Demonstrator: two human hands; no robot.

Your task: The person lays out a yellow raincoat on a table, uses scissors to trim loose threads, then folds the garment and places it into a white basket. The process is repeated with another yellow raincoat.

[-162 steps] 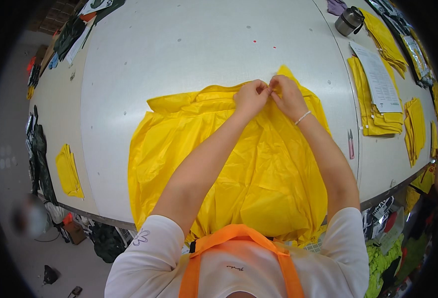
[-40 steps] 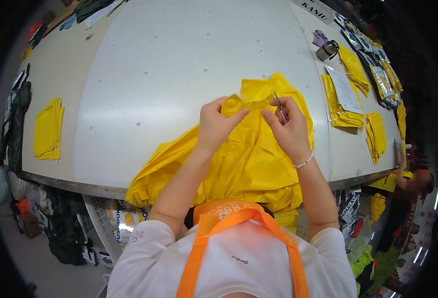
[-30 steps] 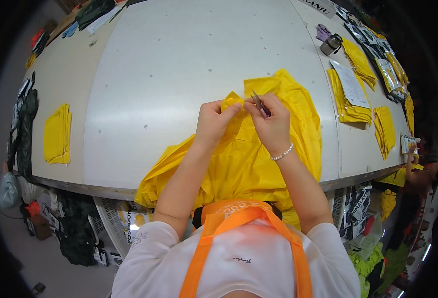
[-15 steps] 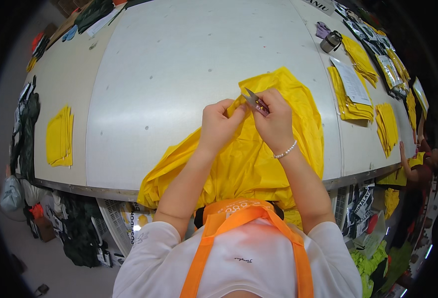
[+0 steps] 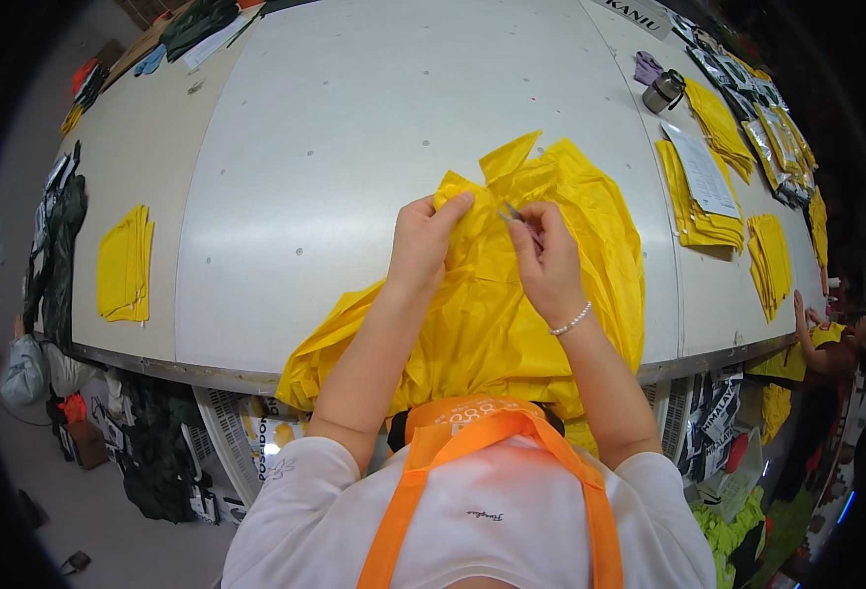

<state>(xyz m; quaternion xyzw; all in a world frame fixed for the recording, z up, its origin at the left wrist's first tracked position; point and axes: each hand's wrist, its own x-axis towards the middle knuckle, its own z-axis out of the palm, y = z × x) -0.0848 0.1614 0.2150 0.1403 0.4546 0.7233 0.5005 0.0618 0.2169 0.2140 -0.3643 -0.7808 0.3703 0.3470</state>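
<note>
Yellow, thin, crinkly fabric garment lies bunched at the middle of the frame on the wide pale grey work table, its lower part spilling over the near edge toward the person. The left hand pinches a raised fold of this cloth, thumb and fingers pressed together on it. The right hand, with a bead bracelet at the wrist, grips a small metal snipping tool between closed fingers, its tip right at the pinched fold; whether the blades are apart I cannot tell.

Judging from this, the main risk is a nick in the cloth itself: the fabric is slippery and heaped, so a layer underneath could ride up into the blades. The left fingertips sit just beside the tip and could be caught too. The overhanging part might also drag the garment off the edge.

At the left lies a stack of folded yellow pieces; at the upper right, more yellow stacks under a white paper sheet, and a small metal cup.
</note>
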